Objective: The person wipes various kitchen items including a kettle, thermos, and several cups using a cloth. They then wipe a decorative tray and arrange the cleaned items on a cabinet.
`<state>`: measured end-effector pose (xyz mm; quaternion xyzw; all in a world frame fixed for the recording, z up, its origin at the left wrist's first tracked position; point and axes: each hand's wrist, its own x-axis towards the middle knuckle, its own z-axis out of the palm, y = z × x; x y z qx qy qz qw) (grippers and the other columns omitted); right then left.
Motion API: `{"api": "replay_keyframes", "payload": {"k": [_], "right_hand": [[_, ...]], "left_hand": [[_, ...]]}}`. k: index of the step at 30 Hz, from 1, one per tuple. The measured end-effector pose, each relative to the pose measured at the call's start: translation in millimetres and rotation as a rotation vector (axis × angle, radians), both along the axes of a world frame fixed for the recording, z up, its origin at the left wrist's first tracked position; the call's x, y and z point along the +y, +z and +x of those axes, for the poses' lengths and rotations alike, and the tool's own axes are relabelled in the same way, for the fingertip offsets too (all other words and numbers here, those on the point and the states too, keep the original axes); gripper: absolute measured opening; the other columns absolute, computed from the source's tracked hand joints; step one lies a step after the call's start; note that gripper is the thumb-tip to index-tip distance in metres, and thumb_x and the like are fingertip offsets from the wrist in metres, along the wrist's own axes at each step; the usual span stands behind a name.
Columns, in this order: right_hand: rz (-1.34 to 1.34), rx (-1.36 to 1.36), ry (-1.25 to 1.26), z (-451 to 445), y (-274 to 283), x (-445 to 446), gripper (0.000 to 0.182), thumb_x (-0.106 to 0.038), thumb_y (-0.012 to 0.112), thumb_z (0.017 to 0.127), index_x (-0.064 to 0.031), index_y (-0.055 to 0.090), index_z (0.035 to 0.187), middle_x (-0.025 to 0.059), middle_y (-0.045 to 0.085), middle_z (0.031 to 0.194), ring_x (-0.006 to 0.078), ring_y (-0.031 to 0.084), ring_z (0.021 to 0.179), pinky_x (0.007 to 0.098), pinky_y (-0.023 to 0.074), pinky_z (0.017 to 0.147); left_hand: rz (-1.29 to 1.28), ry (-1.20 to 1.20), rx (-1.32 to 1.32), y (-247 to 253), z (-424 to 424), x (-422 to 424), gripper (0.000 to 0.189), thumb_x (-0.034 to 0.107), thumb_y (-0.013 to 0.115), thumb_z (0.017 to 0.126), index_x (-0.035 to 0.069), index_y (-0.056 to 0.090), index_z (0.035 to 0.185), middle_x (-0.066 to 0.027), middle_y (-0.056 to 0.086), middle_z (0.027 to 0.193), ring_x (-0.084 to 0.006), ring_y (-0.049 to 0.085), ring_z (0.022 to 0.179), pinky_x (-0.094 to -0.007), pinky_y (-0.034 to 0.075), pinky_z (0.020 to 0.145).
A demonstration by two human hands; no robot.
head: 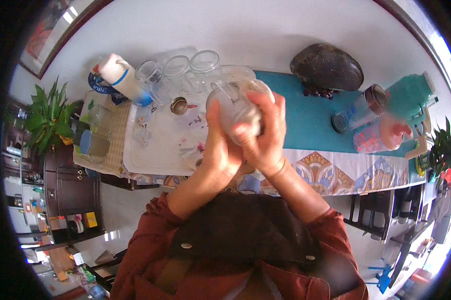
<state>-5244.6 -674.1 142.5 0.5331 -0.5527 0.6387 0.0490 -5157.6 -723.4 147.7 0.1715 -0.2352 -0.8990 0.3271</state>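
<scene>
Over the front of a white floral tray [158,157], my two hands are close together around a clear glass vessel with a handle [225,110]. My left hand [222,150] grips its left side. My right hand [267,137] holds a pale beige cloth or pad [256,89] against the glass on the right. Blur and my fingers hide the vessel's lower part and much of the cloth. Behind the left hand, a small round metallic lid-like piece [179,106] lies on the tray. Clear glass mugs [205,65] stand in a row at the tray's back.
A white and blue bottle [120,77] leans at the tray's back left. Glasses stand on a woven mat [114,131] at left. On the right are a teal mat [308,127], a dark polished stone [326,67], a pink-lidded bottle [379,137] and a green jug [409,93].
</scene>
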Motion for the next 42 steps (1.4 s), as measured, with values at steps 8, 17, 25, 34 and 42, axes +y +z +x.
{"api": "replay_keyframes", "payload": {"k": [8,17,25,34,42], "right_hand": [[-0.038,-0.146,0.035,-17.2,3.2,10.2,0.019,-0.023,0.063,0.082,-0.0044,0.058,0.086,0.0096,0.056,0.077,0.0226,0.053,0.063,0.0290,0.0430,0.058],[0.158,-1.515,0.130,-19.1,11.9,-3.2,0.036,-0.040,0.040,0.094,-0.0063,0.053,0.090,0.0042,0.054,0.079,0.0141,0.050,0.071,0.0265,0.0438,0.064],[0.525,-1.352,0.439,18.9,-84.6,-4.4,0.046,-0.049,0.046,0.089,-0.0048,0.057,0.082,0.0048,0.057,0.072,0.0127,0.055,0.061,0.0247,0.0464,0.053],[0.564,-1.413,0.235,39.1,-14.8,-1.2,0.033,-0.048,0.044,0.090,-0.0161,0.051,0.083,0.0035,0.052,0.066,0.0157,0.051,0.051,0.0276,0.0435,0.046],[0.366,-1.558,0.159,29.5,-13.5,22.2,0.031,-0.043,0.044,0.091,-0.0150,0.048,0.077,0.0022,0.051,0.066,0.0161,0.053,0.059,0.0285,0.0450,0.052]], "left_hand": [[-0.188,-0.325,-0.127,-1.5,32.8,-16.4,0.072,0.050,0.058,0.080,0.005,0.032,0.130,-0.0095,0.049,0.120,-0.0235,0.053,0.106,-0.0400,0.047,0.084],[-0.312,-0.033,-0.092,-17.1,56.9,-6.0,0.074,0.030,0.069,0.074,0.005,0.029,0.131,-0.0120,0.048,0.117,-0.0247,0.057,0.094,-0.0393,0.047,0.080],[-1.521,0.334,-0.449,-15.2,97.5,-10.1,0.089,0.024,0.081,0.059,0.004,0.030,0.129,-0.0102,0.043,0.116,-0.0228,0.045,0.107,-0.0356,0.037,0.092],[-1.260,0.891,-1.688,-1.8,265.0,-138.6,0.076,0.018,0.077,0.061,0.013,0.040,0.128,-0.0144,0.048,0.116,-0.0295,0.048,0.107,-0.0390,0.041,0.089],[-1.260,0.778,-1.953,-43.9,269.9,-177.1,0.078,0.032,0.075,0.066,0.021,0.037,0.133,-0.0216,0.042,0.116,-0.0369,0.046,0.104,-0.0433,0.043,0.083]]}}
